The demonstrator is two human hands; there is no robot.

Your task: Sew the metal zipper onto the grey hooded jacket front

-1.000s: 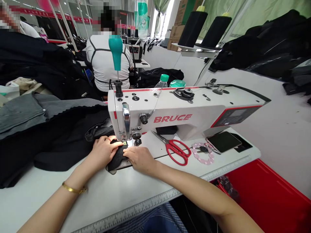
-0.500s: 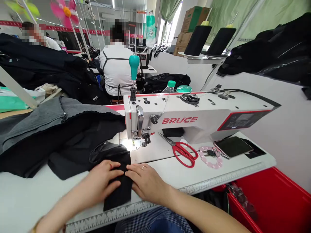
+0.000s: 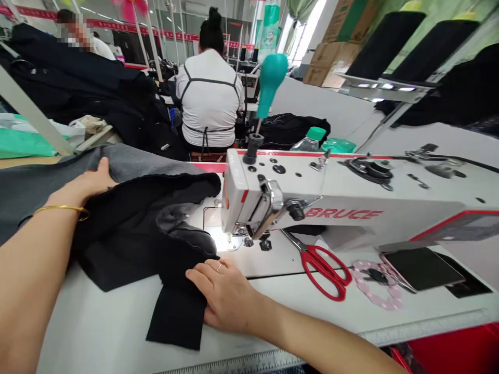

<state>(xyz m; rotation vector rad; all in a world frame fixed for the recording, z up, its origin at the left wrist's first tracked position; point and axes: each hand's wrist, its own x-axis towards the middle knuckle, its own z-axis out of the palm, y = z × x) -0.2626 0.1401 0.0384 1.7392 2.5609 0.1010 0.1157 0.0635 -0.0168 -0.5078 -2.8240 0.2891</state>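
A: Where's the black fabric piece (image 3: 177,306)?

B: Flat on the white table (image 3: 97,332), in front of the sewing machine (image 3: 331,202) and left of the needle plate. Its lower end hangs toward the near table edge; its upper end runs into the bunched dark garment (image 3: 148,223) lying beside the machine head.

A: Right hand?

B: Right hand (image 3: 224,296) palm-down, fingers (image 3: 198,275) spread flat and pressing on the right edge of the piece. Not pinching, just pinning it to the table. Ring visible on one finger.

A: Left?

B: Left hand (image 3: 83,187) well apart from the piece, up on the grey fabric (image 3: 128,163) at the back left. Fingers curl over the grey edge; looks like a loose hold, can't confirm a full grip. Gold bangle (image 3: 62,209) on the wrist.

A: Progress?

B: My read: nothing is under the presser foot (image 3: 249,240), the plate is lit and bare. So the piece is off the needle, either sewn or waiting. Can't see a seam from here.

A: Rest of the bench?

B: Red scissors (image 3: 323,265), pink bead ring (image 3: 376,285) and a phone (image 3: 421,267) right of the needle. A person in a white top (image 3: 210,98) sits at the next station, back turned.
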